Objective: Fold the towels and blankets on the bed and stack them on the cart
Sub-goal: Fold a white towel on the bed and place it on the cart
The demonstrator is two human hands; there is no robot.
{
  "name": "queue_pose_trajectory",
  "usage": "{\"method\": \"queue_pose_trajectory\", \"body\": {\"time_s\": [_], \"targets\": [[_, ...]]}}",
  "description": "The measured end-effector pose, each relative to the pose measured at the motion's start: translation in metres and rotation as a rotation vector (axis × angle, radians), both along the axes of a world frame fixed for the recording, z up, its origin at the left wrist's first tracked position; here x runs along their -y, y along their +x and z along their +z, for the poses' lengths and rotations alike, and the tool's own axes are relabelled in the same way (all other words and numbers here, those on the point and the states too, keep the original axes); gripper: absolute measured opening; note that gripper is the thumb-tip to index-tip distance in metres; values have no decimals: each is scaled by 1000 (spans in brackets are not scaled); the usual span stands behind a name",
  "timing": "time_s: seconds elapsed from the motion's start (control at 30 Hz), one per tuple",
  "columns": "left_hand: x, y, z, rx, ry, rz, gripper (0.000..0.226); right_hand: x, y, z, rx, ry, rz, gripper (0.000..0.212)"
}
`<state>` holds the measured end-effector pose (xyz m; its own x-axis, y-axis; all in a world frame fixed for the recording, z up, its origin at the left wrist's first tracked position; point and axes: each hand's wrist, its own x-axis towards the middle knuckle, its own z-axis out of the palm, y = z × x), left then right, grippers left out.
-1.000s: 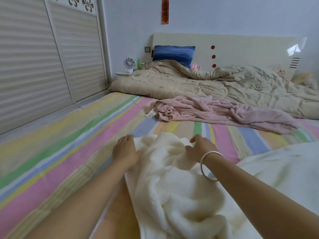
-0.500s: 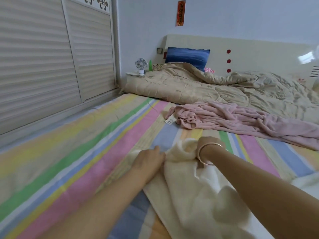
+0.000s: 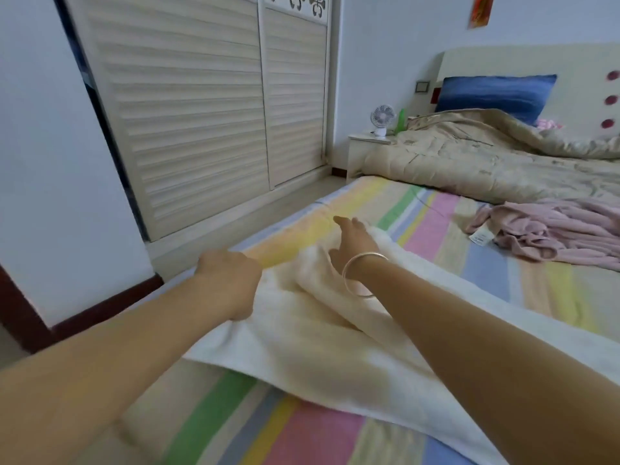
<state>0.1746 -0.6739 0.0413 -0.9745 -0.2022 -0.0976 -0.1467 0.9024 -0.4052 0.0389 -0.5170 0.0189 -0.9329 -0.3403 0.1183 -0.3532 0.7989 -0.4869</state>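
Note:
A cream white towel (image 3: 302, 337) lies spread across the striped bed sheet (image 3: 436, 229), stretched toward the bed's left edge. My left hand (image 3: 228, 280) grips the towel's near left corner with curled fingers. My right hand (image 3: 355, 239), with a silver bangle on the wrist, lies on the towel's far corner with its fingers straight, pressing it flat. A crumpled pink blanket (image 3: 550, 229) with a white tag lies further up the bed on the right. No cart is in view.
A beige quilt (image 3: 486, 162) and a blue pillow (image 3: 496, 92) lie at the headboard. A small white fan (image 3: 382, 119) and a green bottle (image 3: 401, 120) stand on the nightstand. Louvred wardrobe doors (image 3: 208, 105) run along the left, across a narrow strip of floor.
The view has swung left. Both hands have carried the towel toward the bed's left edge and spread it out; my right hand has gone from gripping a bunch to lying flat.

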Motion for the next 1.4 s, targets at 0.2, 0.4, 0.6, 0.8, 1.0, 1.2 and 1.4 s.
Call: {"method": "queue_pose_trajectory", "body": {"time_s": [0.2, 0.4, 0.6, 0.8, 1.0, 1.2, 1.4], "targets": [[56, 21, -50, -58, 701, 261, 32, -13, 64, -27, -218, -36, 154, 50], [68, 35, -61, -27, 704, 351, 56, -65, 163, -27, -147, 282, 300, 43], [55, 35, -65, -43, 612, 453, 52, -121, 182, -54, -468, 462, 282, 28], [62, 28, -60, -381, 461, 480, 33, -109, 188, -46, -588, 335, 243, 30], [83, 41, -67, -316, 111, 483, 30, -55, 228, -35, -355, 166, 360, 24], [84, 56, -96, -287, -9, 445, 24, -42, 250, -72, -436, 117, 372, 29], [50, 64, -79, -391, -16, 316, 40, -91, 268, -78, -477, 85, 385, 67]]}}
